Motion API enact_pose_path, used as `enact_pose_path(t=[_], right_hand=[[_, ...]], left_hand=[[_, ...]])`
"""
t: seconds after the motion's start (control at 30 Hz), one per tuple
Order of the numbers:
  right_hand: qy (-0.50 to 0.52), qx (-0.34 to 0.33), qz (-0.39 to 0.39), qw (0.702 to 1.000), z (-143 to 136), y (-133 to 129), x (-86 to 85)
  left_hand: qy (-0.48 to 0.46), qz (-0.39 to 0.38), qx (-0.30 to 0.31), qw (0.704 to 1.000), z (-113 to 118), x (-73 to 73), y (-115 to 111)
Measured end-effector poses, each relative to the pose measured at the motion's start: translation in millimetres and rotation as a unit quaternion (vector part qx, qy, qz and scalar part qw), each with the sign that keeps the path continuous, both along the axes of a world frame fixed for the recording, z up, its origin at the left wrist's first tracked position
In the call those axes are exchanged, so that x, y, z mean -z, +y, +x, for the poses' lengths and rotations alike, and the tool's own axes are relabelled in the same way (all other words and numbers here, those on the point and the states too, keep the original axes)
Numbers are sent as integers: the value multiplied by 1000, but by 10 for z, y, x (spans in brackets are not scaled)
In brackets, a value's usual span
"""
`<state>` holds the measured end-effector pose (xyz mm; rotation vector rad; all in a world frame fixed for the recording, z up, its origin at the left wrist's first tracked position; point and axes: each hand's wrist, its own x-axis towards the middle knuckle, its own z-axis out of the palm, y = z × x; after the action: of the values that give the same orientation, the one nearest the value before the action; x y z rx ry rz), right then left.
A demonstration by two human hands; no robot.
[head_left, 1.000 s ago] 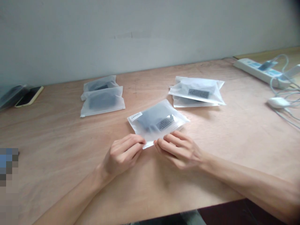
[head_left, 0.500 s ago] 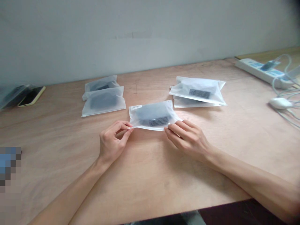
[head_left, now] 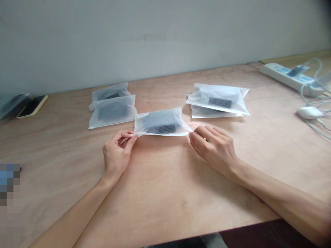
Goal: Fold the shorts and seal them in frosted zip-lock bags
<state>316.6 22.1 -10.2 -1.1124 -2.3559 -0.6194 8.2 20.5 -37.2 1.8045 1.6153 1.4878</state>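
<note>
A frosted zip bag (head_left: 161,120) with a dark item inside lies at the middle of the wooden table, its near edge pulled straight between my hands. A small white label shows at its far left corner and a dark printed label near its front. My left hand (head_left: 118,148) pinches the near left corner between thumb and fingers. At the near right corner, my right hand (head_left: 216,146) is closed on the bag's edge, fingertips partly hidden. Two similar bags (head_left: 113,112) overlap behind my left hand. Beyond my right hand is a pile of frosted bags (head_left: 218,100).
A phone (head_left: 32,106) and another clear bag (head_left: 12,105) lie at the far left. At the right are a white power strip (head_left: 289,77), a white rounded device (head_left: 309,112) and loose cables. A wall (head_left: 155,44) stands behind the table.
The held bag has shifted left and slightly away. My right hand has slid right to its near right corner, my left hand has moved left, and the near edge is now straighter.
</note>
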Motion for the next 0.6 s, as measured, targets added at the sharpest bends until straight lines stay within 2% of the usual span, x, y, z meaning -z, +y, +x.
enact_pose_path(t=[0.17, 0.3, 0.4, 0.47, 0.53, 0.6], right_hand=[[9, 25, -2, 1000, 0, 20, 6], [52, -1, -24, 998, -13, 27, 45], [100, -44, -83, 990, -42, 0, 92], [118, -88, -122, 982, -65, -31, 117], [130, -128, -138, 973, -85, -69, 129], [134, -156, -135, 969, -100, -108, 128]], left_hand=[[26, 7, -2, 1000, 20, -50, -57], [138, 29, -15, 990, -15, -89, -72], [243, 62, -8, 968, -7, -123, -73], [297, 87, 24, 951, 30, -150, -83], [351, 105, 63, 928, 79, -183, -103], [404, 117, 74, 904, 119, -219, -129]])
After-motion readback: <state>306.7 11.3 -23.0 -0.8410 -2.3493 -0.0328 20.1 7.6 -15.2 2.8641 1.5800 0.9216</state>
